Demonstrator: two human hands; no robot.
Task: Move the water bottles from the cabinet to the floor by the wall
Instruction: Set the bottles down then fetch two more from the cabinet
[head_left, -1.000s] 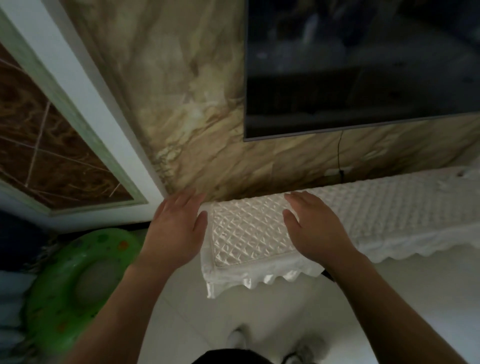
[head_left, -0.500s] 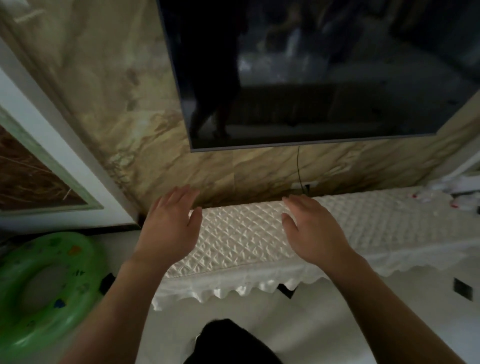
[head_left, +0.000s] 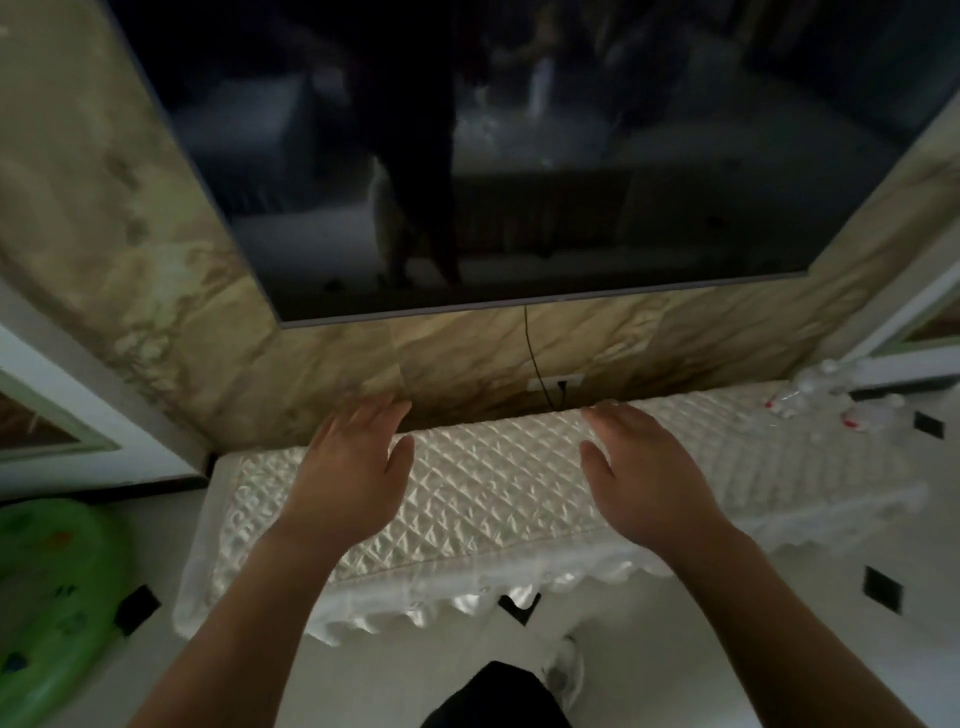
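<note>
Head view, looking down at a low cabinet (head_left: 519, 525) covered w/ a white quilted satin cloth w/ scalloped trim, set against a marbled tan wall (head_left: 156, 291). Both hands are out in front, palms down, fingers spread wide, holding nothing. Left hand (head_left: 347, 475) is above the cloth nr the cabinet's left-centre; right hand (head_left: 641, 475) is above it right of centre; can't tell if either touches the cloth. Water bottles (head_left: 810, 402), clear w/ red caps, lie in a blurry cluster at the cabinet's far right end, well apart from both hands; count unclear. A dark TV screen (head_left: 519, 156) hangs on the wall above, w/ a thin black cable (head_left: 532, 353) dropping to a wall outlet. A green inflatable swim ring (head_left: 52, 597) sits on the white tiled floor (head_left: 779, 649) at left.
</note>
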